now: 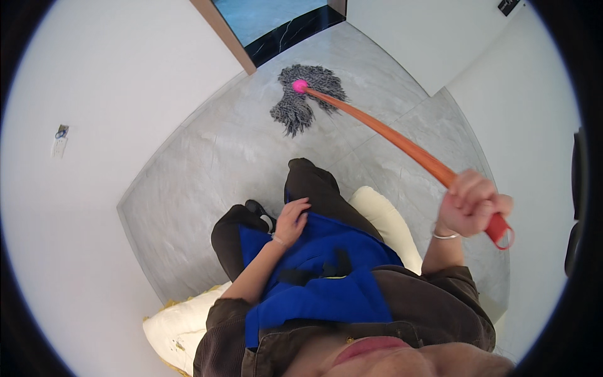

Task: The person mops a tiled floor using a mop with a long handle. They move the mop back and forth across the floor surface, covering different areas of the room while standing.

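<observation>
My right hand [472,202] is wrapped round the upper end of a mop's orange handle, just below its red end cap with a hanging loop. From there the mop [389,134] slants away to the far side, where a pink joint meets its head. The grey string mop head [309,88] lies spread on the floor near the doorway. My left hand [293,222] rests on the blue apron [326,251] over my thigh, fingers stretched out and holding nothing.
Grey tiles [207,163] make up the floor. White walls [88,207] stand on both sides. At the far end is a doorway with a black threshold [295,31] and wooden frame. Cream padded seating [392,223] shows beside my legs.
</observation>
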A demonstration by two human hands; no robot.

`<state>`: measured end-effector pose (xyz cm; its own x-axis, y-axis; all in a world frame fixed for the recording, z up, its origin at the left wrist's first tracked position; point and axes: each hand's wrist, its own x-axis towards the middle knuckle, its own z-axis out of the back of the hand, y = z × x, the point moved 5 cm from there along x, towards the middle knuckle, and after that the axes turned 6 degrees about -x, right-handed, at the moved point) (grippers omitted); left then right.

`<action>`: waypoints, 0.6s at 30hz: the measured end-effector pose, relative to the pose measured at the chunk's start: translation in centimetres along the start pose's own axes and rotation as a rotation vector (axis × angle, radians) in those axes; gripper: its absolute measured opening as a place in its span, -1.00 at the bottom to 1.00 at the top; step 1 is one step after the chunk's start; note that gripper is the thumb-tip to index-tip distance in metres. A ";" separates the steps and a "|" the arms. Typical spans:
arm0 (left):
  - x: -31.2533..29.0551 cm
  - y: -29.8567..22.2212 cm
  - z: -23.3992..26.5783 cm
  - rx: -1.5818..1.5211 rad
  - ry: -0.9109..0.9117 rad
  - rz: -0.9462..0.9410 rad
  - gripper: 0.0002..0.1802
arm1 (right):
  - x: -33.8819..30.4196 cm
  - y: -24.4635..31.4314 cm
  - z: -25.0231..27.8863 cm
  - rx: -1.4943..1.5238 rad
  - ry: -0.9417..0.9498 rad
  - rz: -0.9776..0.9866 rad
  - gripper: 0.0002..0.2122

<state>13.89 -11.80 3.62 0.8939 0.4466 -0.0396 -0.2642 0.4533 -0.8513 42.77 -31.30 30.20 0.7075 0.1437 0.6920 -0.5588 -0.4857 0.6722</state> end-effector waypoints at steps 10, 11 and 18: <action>-6.9 8.0 7.3 0.052 0.198 0.585 -0.76 | 3.5 -14.7 -16.3 -0.003 0.228 -0.005 -0.83; -6.2 9.0 7.3 -0.004 0.155 0.675 -0.76 | 3.4 -17.0 -18.6 -0.057 0.369 -0.017 -0.82; -4.1 9.6 3.7 -0.088 0.106 0.683 -0.72 | 0.9 -30.4 -27.1 -0.120 0.825 0.039 -0.79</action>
<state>6.35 -6.44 -2.50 0.5693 0.5300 -0.6285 -0.7538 0.0314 -0.6563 48.66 6.96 17.53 0.1686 0.7366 0.6549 -0.6516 -0.4153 0.6348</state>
